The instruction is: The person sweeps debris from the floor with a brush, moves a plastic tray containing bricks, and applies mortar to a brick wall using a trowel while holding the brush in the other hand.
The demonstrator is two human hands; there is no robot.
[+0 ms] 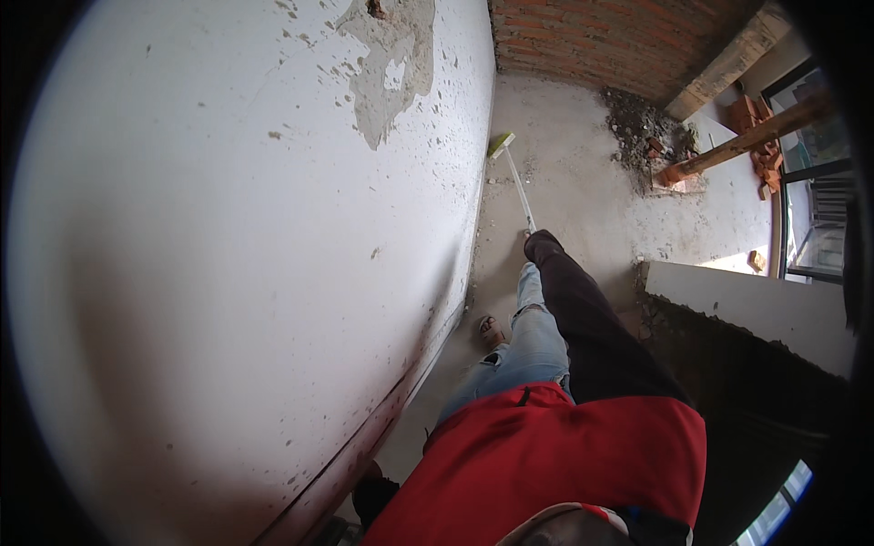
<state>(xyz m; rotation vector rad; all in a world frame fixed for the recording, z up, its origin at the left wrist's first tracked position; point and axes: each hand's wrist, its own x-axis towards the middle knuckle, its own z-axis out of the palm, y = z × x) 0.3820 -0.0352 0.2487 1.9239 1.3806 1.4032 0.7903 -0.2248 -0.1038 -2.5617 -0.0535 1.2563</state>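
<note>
**Long-handled scraper held out along the foot of a white wall**

The right hand point(537, 238) sits at the end of a dark sleeve point(583, 309) and closes on the near end of a long white handle point(520, 187); the fingers themselves are too small and shadowed to tell apart, so how tightly they wrap cannot be told. From that grip the handle runs straight away from the person, up and slightly left in the picture, its long axis nearly parallel to the base of the wall. At its far end sits a flat green head point(500, 144), pointing away from the hand and lying just beside the foot of the white plastered wall point(228, 227), low over the dusty concrete floor point(574, 164).

The left hand is not in view.

Just below the gripping hand are a jeans-clad leg point(523, 350) and a sandalled foot point(492, 332) on the floor near the wall. Beyond the tool's head stands a brick wall point(592, 41); to the right of the hand lie a rubble heap point(642, 127), a slanted timber beam point(737, 146) and loose bricks point(756, 136).
</note>
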